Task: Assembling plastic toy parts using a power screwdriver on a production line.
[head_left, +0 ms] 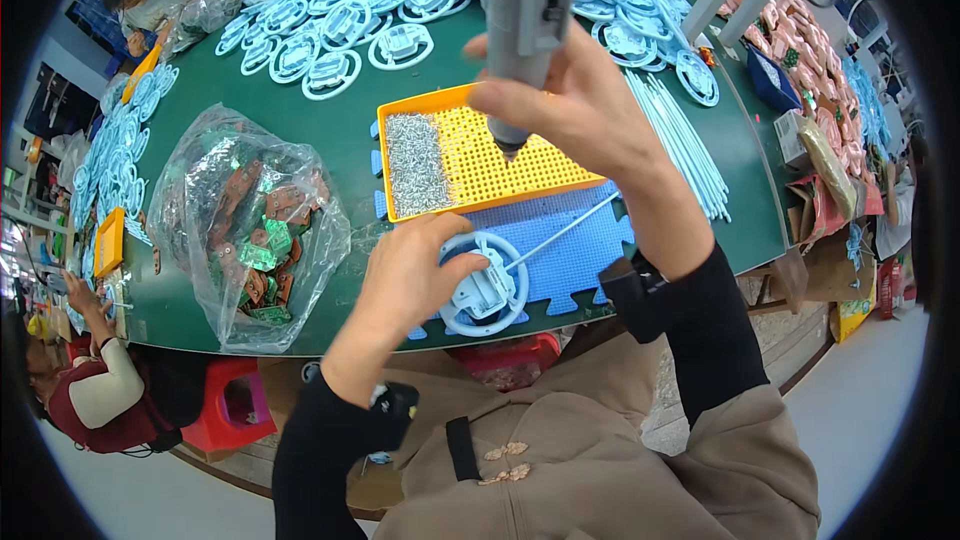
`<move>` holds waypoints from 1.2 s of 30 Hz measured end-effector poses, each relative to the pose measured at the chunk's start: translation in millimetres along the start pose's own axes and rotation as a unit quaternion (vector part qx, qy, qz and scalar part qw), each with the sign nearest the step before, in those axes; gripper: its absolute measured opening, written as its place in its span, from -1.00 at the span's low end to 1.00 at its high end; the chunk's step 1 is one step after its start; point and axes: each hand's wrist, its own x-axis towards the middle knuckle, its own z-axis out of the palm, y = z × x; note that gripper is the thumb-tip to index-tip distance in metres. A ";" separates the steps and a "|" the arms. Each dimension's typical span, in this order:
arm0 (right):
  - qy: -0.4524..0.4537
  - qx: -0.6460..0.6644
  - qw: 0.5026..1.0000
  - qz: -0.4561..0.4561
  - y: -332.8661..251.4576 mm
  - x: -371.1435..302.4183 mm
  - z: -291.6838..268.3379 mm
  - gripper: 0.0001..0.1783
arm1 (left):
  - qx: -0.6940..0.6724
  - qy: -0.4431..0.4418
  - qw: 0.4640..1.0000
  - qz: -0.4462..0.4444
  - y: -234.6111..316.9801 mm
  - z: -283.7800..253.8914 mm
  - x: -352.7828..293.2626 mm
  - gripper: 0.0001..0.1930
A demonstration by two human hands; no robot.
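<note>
My left hand (pixel 415 265) pinches the rim of a light blue plastic steering-wheel-shaped part (pixel 485 298), which lies near the table's front edge. A thin light blue rod (pixel 565 230) slants from that part up to the right, over a blue foam mat (pixel 575 265). Fingers of my right hand (pixel 600 115) close around a grey electric screwdriver (pixel 522 30), held upright with its tip down. That tip appears over a yellow perforated tray (pixel 530 205), whose left side holds a heap of small silver screws (pixel 415 165). Part of my right-hand grip is hidden behind the tool.
Left of the tray lies a clear plastic bag (pixel 245 230) of green and brown circuit boards. Piles of light blue wheel parts (pixel 400 45) cover the far side. Light blue rods (pixel 685 150) lie at the right, before pink parts (pixel 800 40). Other people (pixel 100 385) sit at left.
</note>
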 end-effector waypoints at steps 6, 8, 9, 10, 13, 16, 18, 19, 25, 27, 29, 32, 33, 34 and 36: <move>-0.005 0.100 0.995 0.000 -5.4 14.8 -6.4 -0.56 | 0.015 0.214 0.974 0.079 -14.0 34.6 -32.3 -0.50; 0.009 0.093 0.995 -0.017 -2.7 15.7 -10.8 -0.52 | -0.005 0.181 0.979 0.089 -9.7 35.5 -47.1 -0.21; 0.011 0.066 0.998 0.008 -0.7 15.2 -12.9 -0.50 | -0.011 0.181 0.980 0.088 -8.5 37.4 -49.3 -0.21; 0.013 0.039 0.999 0.032 1.4 15.3 -14.1 -0.48 | 0.034 0.162 0.981 0.101 -7.3 39.6 -50.1 -0.18; 0.102 0.153 0.980 0.073 25.2 9.5 -6.1 -0.50 | 0.059 0.125 0.983 0.121 -8.8 39.8 -40.1 -0.15; 0.136 0.146 0.978 0.062 38.5 4.7 -11.3 -0.52 | 0.089 0.087 0.980 0.156 -6.8 34.9 -22.2 -0.19; 0.139 0.128 0.981 0.045 46.8 1.7 -17.4 -0.45 | 0.094 0.086 0.980 0.154 -1.2 32.6 -22.1 -0.20; 0.141 0.128 0.981 0.047 49.0 1.0 -19.1 -0.45 | 0.100 0.086 0.980 0.152 0.4 32.1 -22.2 -0.20; 0.120 0.110 0.987 0.016 60.7 -0.7 -21.5 -0.34 | 0.038 0.094 0.990 0.100 -1.7 38.7 -21.9 -0.15; 0.122 0.106 0.987 0.027 64.0 -2.4 -21.1 -0.33 | 0.039 0.093 0.990 0.100 -2.7 39.7 -21.2 -0.15; 0.122 0.111 0.986 0.032 63.8 -2.2 -18.8 -0.34 | 0.039 0.091 0.990 0.100 -3.6 41.0 -20.5 -0.14; 0.119 0.114 0.986 0.036 64.5 -3.0 -17.1 -0.38 | 0.034 0.108 0.989 0.096 -3.5 43.4 -19.4 -0.18; 0.117 0.112 0.986 0.037 64.7 -3.0 -17.4 -0.40 | 0.032 0.117 0.988 0.098 -3.5 45.0 -19.0 -0.19; 0.116 0.113 0.986 0.037 65.7 -3.4 -17.3 -0.40 | 0.031 0.125 0.987 0.099 -3.2 45.9 -18.8 -0.19; 0.116 0.108 0.986 0.045 67.8 -4.6 -16.6 -0.42 | 0.029 0.129 0.986 0.098 -1.8 46.5 -18.5 -0.20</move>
